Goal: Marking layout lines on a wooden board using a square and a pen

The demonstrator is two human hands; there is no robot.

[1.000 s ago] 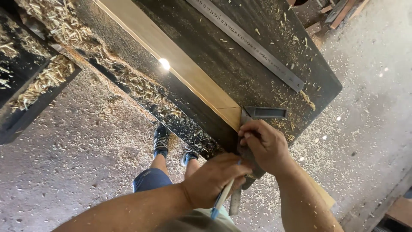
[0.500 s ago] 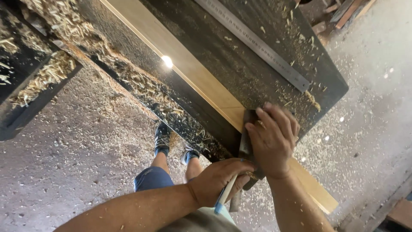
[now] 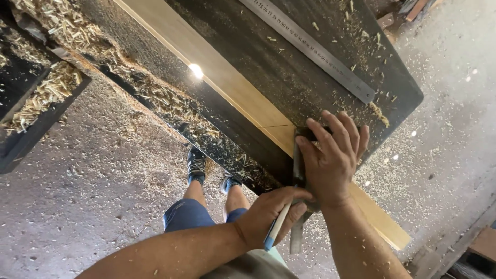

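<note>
1. A pale, smooth plank (image 3: 227, 85) is laid lengthwise along the near edge of a dark, rough-surfaced bench (image 3: 310, 88); its end overhangs the bench corner.
2. A grey metal square (image 3: 298, 165) is set across the plank near that overhanging end, its blade reaching past the plank's near edge.
3. The right hand (image 3: 330, 160) is pressed flat on the square, fingers spread wide over blade and plank.
4. A light-coloured pencil (image 3: 276, 227) with a blue end is gripped in the left hand (image 3: 271, 214), closed around it just beside the square, below the plank's near edge.
5. A long steel rule (image 3: 310, 49) is laid flat beyond the plank, parallel to it.
6. Curled wood shavings (image 3: 155, 95) are scattered over the bench beside the plank.
</note>
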